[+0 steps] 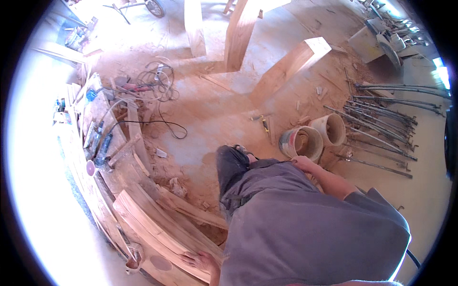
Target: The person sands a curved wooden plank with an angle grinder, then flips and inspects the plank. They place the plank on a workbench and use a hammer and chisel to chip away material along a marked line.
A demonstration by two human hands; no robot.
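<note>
My left hand lies on a long curved wooden piece on the workbench at the lower left, its fingers stretched flat over the wood. At my right side, my right hand rests by the hem of my grey shirt. Its fingers look curled in, and whatever they may hold is hidden. Just beyond that hand stand two buckets, a nearer one with something brownish inside and a pale one touching or close behind it.
Several bar clamps lean along the right. Thick timber posts stand ahead, beside a slanted beam. A yellow-and-black hand tool lies on the dusty floor. Tangled cords and a dark power tool are at the left.
</note>
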